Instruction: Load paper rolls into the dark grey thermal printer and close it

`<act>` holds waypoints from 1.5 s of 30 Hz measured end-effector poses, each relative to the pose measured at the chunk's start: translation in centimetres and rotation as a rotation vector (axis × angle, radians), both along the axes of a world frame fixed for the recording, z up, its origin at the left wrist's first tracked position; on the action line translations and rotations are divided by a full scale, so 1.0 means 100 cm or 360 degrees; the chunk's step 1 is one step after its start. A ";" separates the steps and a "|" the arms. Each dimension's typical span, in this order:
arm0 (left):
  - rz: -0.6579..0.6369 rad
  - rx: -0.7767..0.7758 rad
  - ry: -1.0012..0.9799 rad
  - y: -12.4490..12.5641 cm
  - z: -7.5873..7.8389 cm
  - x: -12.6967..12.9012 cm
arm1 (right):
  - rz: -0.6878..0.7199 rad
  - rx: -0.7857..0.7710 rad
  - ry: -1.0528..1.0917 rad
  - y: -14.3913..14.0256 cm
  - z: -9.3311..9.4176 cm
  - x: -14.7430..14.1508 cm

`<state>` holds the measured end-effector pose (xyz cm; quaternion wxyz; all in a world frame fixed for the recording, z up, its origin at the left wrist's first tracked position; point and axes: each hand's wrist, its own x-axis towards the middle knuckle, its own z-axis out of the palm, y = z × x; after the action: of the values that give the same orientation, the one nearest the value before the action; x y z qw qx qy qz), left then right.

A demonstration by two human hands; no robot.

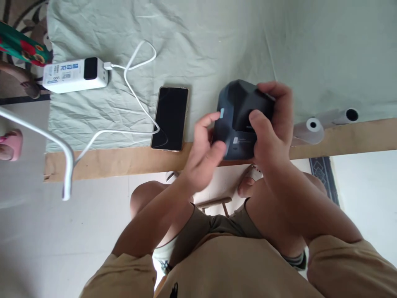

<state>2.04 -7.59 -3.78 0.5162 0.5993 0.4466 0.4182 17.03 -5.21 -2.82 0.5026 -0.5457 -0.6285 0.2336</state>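
Single head camera, looking steeply down, close above table edge (124,161)

From my remote seat, the head camera looks down on the person's own body: a loose tan short-sleeved cotton shirt (235,269) with a small dark mark low on its front, and dark olive-brown cloth shorts (214,225) ending above bare knees. Both forearms are bare, with no watch or rings visible, and a pale sandal (252,174) covers one foot on the floor.
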 end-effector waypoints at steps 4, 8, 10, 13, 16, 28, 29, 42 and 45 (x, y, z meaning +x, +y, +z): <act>0.0245 -0.0159 -0.0384 0.005 -0.007 0.004 | 0.0221 -0.0024 0.0020 -0.004 0.004 -0.007; 0.0292 -0.0327 -0.0510 0.008 -0.003 0.005 | 0.0348 -0.0151 -0.0020 -0.003 0.003 -0.005; 0.0328 -0.0413 -0.0643 0.008 -0.002 0.004 | 0.0449 -0.0173 -0.0008 -0.001 0.000 0.000; 0.0442 -0.0543 -0.0797 0.009 -0.003 0.005 | 0.0573 -0.0063 -0.0003 0.000 -0.002 0.007; 0.0519 -0.0561 -0.0865 0.010 -0.004 0.007 | 0.0692 -0.0017 -0.0075 -0.001 -0.002 0.013; 0.0373 -0.0740 -0.1036 0.015 0.003 0.006 | 0.0826 -0.0010 -0.0201 0.004 0.004 0.022; 0.0346 -0.0731 -0.1013 0.015 0.005 0.006 | 0.0746 0.0037 -0.0175 0.005 0.009 0.021; 0.0271 -0.0756 -0.1185 0.011 -0.002 0.004 | -0.0004 0.0592 0.0064 0.023 0.050 0.013; 0.0288 -0.0765 -0.1248 0.013 -0.001 0.005 | -0.0248 0.0615 -0.0068 0.024 0.049 0.033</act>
<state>2.57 -6.30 -3.85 0.7315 0.2182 0.3525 0.5413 20.32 -2.86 2.13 0.6011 -0.4909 -0.6281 0.0576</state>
